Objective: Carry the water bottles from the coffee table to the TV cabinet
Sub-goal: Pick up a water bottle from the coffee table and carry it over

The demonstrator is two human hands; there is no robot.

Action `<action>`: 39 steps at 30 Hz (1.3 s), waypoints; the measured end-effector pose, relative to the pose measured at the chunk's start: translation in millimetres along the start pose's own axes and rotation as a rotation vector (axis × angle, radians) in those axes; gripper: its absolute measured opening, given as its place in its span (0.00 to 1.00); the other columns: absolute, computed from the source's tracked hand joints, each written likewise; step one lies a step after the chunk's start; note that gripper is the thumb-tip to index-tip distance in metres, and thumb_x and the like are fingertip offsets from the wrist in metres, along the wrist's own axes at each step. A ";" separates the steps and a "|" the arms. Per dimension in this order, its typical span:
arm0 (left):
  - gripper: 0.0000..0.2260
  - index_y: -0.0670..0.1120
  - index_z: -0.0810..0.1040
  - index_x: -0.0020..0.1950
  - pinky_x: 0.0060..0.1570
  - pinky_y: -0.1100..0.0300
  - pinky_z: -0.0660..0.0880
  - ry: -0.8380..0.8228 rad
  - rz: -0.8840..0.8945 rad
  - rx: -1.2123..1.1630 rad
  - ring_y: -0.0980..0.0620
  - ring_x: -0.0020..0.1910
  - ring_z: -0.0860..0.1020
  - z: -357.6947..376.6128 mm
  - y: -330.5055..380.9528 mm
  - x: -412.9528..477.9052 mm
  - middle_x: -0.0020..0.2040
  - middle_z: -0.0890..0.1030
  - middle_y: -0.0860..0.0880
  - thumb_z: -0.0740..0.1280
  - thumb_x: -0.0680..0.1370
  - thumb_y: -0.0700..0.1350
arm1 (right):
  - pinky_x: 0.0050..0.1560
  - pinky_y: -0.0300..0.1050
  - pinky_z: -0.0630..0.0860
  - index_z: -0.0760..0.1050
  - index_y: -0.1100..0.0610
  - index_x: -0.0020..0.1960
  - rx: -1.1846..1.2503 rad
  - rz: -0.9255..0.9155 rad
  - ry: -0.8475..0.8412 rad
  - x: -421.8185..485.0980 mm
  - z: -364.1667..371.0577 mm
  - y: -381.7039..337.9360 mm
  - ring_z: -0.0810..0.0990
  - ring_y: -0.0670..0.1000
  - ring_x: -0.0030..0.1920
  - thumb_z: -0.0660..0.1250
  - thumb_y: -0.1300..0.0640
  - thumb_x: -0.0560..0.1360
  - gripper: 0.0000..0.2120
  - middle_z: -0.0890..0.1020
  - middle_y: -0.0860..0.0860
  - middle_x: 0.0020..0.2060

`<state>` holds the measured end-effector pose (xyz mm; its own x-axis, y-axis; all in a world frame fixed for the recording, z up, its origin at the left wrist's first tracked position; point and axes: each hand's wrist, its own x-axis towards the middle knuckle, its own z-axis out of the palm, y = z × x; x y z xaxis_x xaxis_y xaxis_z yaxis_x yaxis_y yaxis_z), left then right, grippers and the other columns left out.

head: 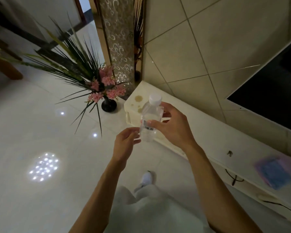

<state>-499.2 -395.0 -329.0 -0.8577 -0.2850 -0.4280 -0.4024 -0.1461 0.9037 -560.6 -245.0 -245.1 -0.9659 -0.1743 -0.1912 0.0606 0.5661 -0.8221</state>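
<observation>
Step in hand, as I judge it: delivery, placement not yet done. My right hand (pixel 173 125) grips the clear plastic water bottle with white cap (pixel 150 115) at mid-body. The bottle is upright, cap above the grip. My left hand (pixel 126 142) sits just below-left of the grip, fingers relaxed, holding nothing. Next move: lower the bottle base-first onto the cream-white TV cabinet top (pixel 208 137) below the grip, then release.

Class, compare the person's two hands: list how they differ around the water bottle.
The right hand grips the water bottle around its middle; the left hand is beside its base, fingers loose, contact unclear. The right hand sits higher, before the TV cabinet; the left hand is lower, over the floor. Both are bare.
</observation>
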 end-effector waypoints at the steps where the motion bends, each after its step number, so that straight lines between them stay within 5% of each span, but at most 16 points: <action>1: 0.09 0.45 0.82 0.54 0.55 0.50 0.80 -0.009 -0.005 -0.004 0.45 0.53 0.82 7.9 4.9 9.7 0.52 0.84 0.45 0.62 0.80 0.40 | 0.63 0.47 0.75 0.68 0.48 0.70 0.003 0.002 0.012 11.0 -5.8 1.4 0.77 0.48 0.60 0.77 0.46 0.67 0.35 0.77 0.48 0.65; 11: 0.09 0.43 0.81 0.55 0.56 0.48 0.80 -0.059 -0.116 -0.019 0.45 0.53 0.82 63.2 32.2 84.5 0.53 0.83 0.44 0.61 0.80 0.38 | 0.56 0.39 0.74 0.68 0.47 0.70 -0.005 0.094 0.071 88.6 -37.6 16.9 0.77 0.46 0.58 0.77 0.46 0.67 0.34 0.77 0.47 0.64; 16: 0.08 0.45 0.81 0.53 0.54 0.51 0.80 -0.084 -0.142 -0.012 0.45 0.52 0.82 72.5 34.4 128.2 0.51 0.84 0.45 0.62 0.80 0.38 | 0.61 0.45 0.76 0.68 0.47 0.70 -0.025 0.141 0.074 131.6 -37.0 24.3 0.77 0.47 0.59 0.77 0.46 0.67 0.34 0.78 0.47 0.64; 23: 0.08 0.41 0.81 0.51 0.55 0.47 0.80 -0.183 -0.201 0.022 0.41 0.51 0.82 104.0 80.7 283.8 0.50 0.83 0.40 0.62 0.79 0.36 | 0.59 0.42 0.75 0.68 0.47 0.69 -0.052 0.266 0.167 266.9 -49.3 10.9 0.76 0.45 0.58 0.77 0.46 0.67 0.34 0.77 0.46 0.63; 31: 0.07 0.46 0.79 0.54 0.49 0.59 0.80 -0.296 -0.188 0.170 0.50 0.50 0.82 130.2 84.1 341.4 0.52 0.82 0.47 0.62 0.81 0.42 | 0.57 0.41 0.73 0.67 0.48 0.69 -0.077 0.336 0.214 309.5 -50.6 30.9 0.75 0.45 0.60 0.77 0.46 0.67 0.34 0.76 0.47 0.65; 39: 0.10 0.42 0.79 0.59 0.56 0.50 0.80 -0.353 -0.230 0.258 0.46 0.54 0.81 164.5 92.5 416.2 0.54 0.82 0.45 0.63 0.81 0.42 | 0.53 0.38 0.71 0.67 0.50 0.68 -0.002 0.383 0.269 366.0 -54.1 69.3 0.73 0.43 0.56 0.77 0.46 0.66 0.34 0.73 0.41 0.57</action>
<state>-946.1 -371.3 -421.8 -0.7756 0.0724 -0.6271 -0.6216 0.0850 0.7787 -923.5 -226.0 -343.1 -0.9052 0.2624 -0.3343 0.4250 0.5509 -0.7183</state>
